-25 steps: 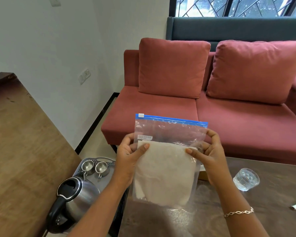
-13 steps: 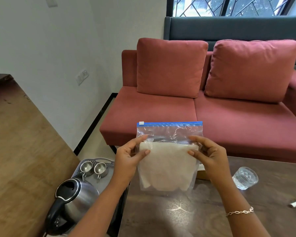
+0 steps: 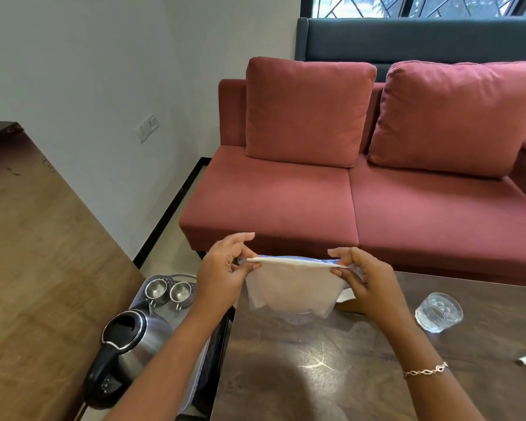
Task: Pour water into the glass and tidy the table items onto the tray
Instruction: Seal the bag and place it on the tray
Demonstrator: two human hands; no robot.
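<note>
Both hands pinch the zip-lock bag [image 3: 289, 294] at its top corners: the left hand [image 3: 222, 270] takes the left end and the right hand [image 3: 366, 282] the right end. Thumbs and fingers are clamped on the seal, so the strip is stretched taut between them. This looks like a grip for pressing the closure flat or keeping the bag level before it is set down.

The bag is thin clear plastic with a blue strip along its far edge, and a folded white sheet [image 3: 292, 284], cloth or paper, fills it. Its lower edge sags toward the desk [image 3: 316, 378], which is dark, mottled and glossy; whether they touch cannot be told.

The glass [image 3: 439, 311], clear with a faceted pattern, stands on the desk just right of the right hand; water inside cannot be judged.

The tray [image 3: 181, 275], grey perforated plastic, sits lower at the desk's left and carries a steel kettle [image 3: 134, 338] with a black handle and 2 small steel cups [image 3: 157, 290]. The bag seems bound for the tray.
</note>
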